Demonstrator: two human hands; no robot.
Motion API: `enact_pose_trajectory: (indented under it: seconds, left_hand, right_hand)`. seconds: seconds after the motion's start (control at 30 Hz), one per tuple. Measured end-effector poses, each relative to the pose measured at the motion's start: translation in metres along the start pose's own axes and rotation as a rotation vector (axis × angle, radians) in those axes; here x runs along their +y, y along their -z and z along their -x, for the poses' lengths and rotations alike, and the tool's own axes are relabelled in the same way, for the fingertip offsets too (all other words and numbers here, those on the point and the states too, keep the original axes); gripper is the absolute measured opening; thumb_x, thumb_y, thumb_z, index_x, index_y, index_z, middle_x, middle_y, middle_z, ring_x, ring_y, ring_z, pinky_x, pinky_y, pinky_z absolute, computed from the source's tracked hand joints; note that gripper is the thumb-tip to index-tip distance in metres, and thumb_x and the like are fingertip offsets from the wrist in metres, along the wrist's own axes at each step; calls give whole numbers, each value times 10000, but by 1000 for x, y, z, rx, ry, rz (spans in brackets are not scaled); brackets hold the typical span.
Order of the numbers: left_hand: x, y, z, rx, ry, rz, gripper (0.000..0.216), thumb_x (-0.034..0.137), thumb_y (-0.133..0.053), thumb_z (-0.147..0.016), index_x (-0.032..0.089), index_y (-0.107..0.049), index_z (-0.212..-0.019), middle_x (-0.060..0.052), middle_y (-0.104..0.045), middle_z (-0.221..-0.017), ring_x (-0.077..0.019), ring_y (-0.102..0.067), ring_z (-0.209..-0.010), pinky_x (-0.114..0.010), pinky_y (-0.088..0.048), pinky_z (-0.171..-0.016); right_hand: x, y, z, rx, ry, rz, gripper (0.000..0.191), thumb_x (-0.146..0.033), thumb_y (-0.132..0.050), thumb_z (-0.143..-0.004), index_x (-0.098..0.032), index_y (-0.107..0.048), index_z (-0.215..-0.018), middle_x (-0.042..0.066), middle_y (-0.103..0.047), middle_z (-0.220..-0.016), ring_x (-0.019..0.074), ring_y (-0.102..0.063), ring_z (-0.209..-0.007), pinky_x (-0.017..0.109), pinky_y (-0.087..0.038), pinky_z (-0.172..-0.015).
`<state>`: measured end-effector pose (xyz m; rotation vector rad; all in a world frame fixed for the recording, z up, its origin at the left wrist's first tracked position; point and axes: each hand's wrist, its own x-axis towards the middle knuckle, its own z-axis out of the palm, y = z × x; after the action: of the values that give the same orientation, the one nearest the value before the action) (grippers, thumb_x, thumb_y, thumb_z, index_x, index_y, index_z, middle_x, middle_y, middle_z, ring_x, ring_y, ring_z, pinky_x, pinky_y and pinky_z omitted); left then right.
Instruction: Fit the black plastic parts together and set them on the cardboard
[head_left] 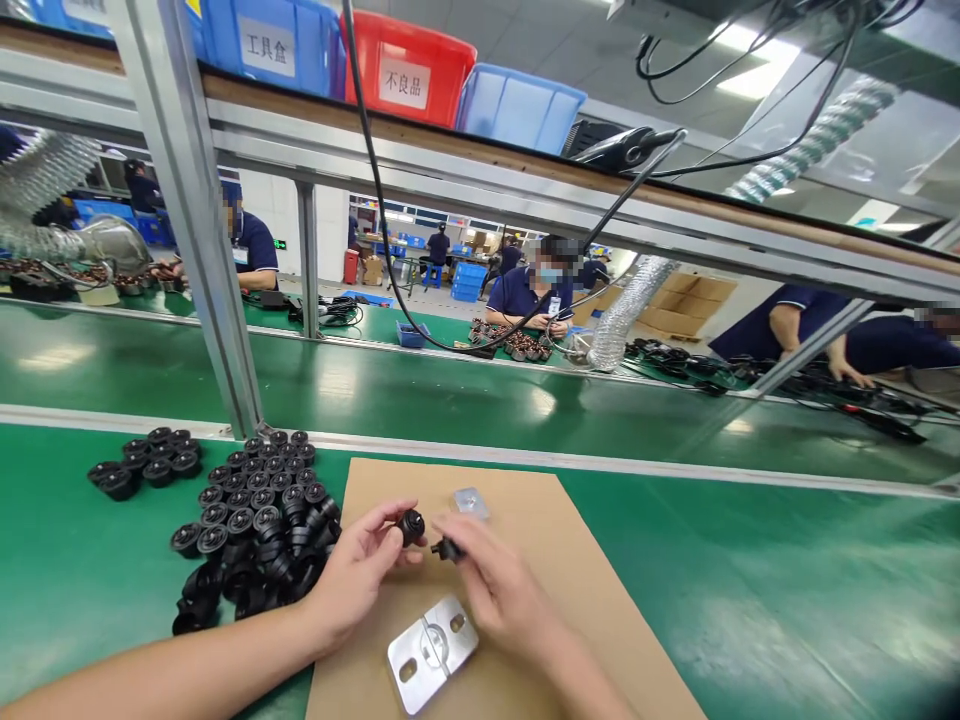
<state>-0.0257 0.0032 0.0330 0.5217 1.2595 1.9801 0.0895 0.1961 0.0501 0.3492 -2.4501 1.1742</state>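
Note:
My left hand (367, 560) grips a round black plastic part (410, 526) between thumb and fingers, its face turned up. Close to its right, my right hand (499, 580) pinches a smaller black piece (448, 549) with a narrow tip pointing at the round part; a small gap separates the two. Below the hands a silver metal plate (433, 652) with two slots and a round recess lies on a cardboard sheet (592, 600). A smaller metal block (471, 502) rests behind my right hand, partly covered by it.
Many black round parts (262, 495) stand in rows and heaps left of the cardboard. A metal post (199, 220) rises behind them. Red (409, 65) and blue (517, 105) bins sit on the overhead shelf, where a black cable (371, 160) hangs. Co-workers sit across the green bench.

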Motion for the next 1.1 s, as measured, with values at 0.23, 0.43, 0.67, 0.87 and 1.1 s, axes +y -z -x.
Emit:
enact_pose_trajectory:
  seconds: [0.23,0.43,0.67,0.87,1.1]
  left_hand:
    - [1,1,3,0,-130,-45,462,506,-714,-955,211,-656,-1305,-131,-626,-1314,-279,-601,-1238,-411,-556,-1050]
    - [-2,7,4,41,-188,-208,368,465,-663,-991,220,-702,-1262,-114,-636,-1276,-268,-597,-1242,-398,-485,-1119]
    - [6,6,3,42,-178,-214,433,540,-674,-963,240,-742,-1269,-112,-631,-1334,-274,-581,-1296,-367,-477,-1132]
    - [6,10,1,4,-60,-59,523,572,-744,-904,232,-739,-1303,-114,-651,-1408,-322,-567,-1360,-461,-413,-1215]
    - [3,9,0,64,4,34,570,581,-848,-802,246,-773,-1258,-120,-693,-1344,-348,-593,-1326,-508,-429,-1197]
  right_hand:
    - [-4,-6,-3,-59,232,340,737,18,-374,-947,-270,-390,-1625,155,-551,-1416,245,-617,-1215,374,-608,-918]
    - [-5,-15,1,-68,294,687,796,44,-356,-916,-227,-318,-1663,177,-617,-1357,308,-656,-1147,432,-640,-804]
    - [-9,-19,-2,-72,304,794,764,50,-375,-913,-234,-419,-1620,181,-614,-1377,302,-682,-1047,391,-636,-676]
    - [-9,-22,-3,-50,313,858,789,61,-398,-897,-244,-423,-1623,184,-640,-1334,300,-692,-964,378,-619,-604]
    - [-8,-20,-4,-64,295,803,801,65,-389,-873,-241,-445,-1611,176,-650,-1323,299,-697,-972,410,-639,-655]
